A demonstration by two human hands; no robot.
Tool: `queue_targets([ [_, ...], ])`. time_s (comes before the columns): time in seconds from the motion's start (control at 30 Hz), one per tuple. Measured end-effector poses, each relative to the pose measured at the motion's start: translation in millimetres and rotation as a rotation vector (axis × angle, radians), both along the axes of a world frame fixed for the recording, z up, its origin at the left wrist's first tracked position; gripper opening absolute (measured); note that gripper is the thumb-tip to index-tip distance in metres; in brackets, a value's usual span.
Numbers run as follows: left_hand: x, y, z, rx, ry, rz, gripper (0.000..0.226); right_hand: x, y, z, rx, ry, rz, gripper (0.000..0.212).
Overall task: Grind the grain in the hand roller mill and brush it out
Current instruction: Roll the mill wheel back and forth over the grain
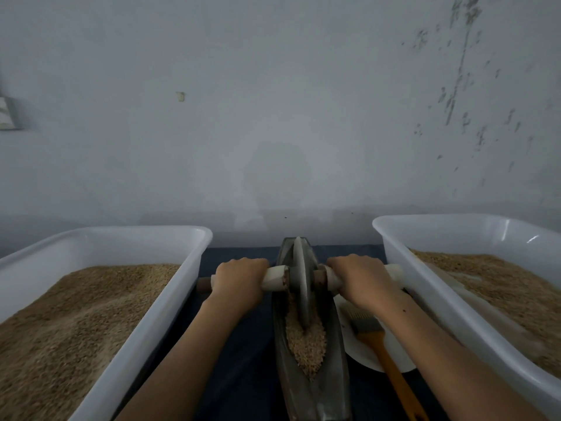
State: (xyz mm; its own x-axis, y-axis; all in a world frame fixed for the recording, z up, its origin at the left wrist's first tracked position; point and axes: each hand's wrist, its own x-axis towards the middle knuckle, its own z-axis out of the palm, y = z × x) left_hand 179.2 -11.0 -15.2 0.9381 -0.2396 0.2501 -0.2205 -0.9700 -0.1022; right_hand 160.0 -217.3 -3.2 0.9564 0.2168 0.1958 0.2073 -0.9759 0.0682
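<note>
White plastic tubs flank the grip on both sides: the left tub (100,268) stands just outside the left hand (239,279), the right tub (440,268) just outside the right hand (358,279), and both are heaped with tan grain. Both hands curl tightly around the pale handles of the axle (274,278), one on each side of the grey grinding wheel (300,284), which stands upright on edge between them. Below the wheel lies the dark boat-shaped trough (309,384), running from the wall toward the person, with the grain (306,338) piled in its channel on the near side of the wheel. The brown tip of the axle pokes out past the left hand and comes close to the left tub's wall; the pale end beyond the right hand reaches nearly to the right tub's rim. Under the right forearm sits a white plate (361,350), touching or just beside the trough's edge, and on it lies a brush (379,338) with pale bristles and an orange handle pointing toward the person. Everything rests on a dark blue cloth (243,375), bare between the left forearm and the trough. Ahead of the wheel the trough ends near the scuffed grey wall (273,117).
</note>
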Motion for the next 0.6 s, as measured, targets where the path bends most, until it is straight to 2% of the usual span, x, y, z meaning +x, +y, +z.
queue_targets([
  [0.1, -1, -1, -4, -0.033, -0.044, 0.026, 0.022, 1, 2, -8, -0.017, -0.152, 0.005, 0.017],
  [0.17, -1, -1, -3, -0.026, -0.036, 0.028, 0.024, 1, 1, -8, -0.016, -0.165, 0.020, 0.018],
  [0.33, -1, 2, 5, 0.016, 0.126, -0.005, 0.033, -2, -3, 4, -0.022, -0.001, 0.047, 0.014],
  [0.5, -5, 2, 12, 0.025, 0.301, -0.020, 0.041, -6, -5, 18, -0.074, 0.256, 0.061, 0.022],
  [0.6, -7, 0, 13, 0.031, 0.312, -0.008, 0.042, -7, -6, 20, -0.066, 0.311, 0.057, 0.020],
])
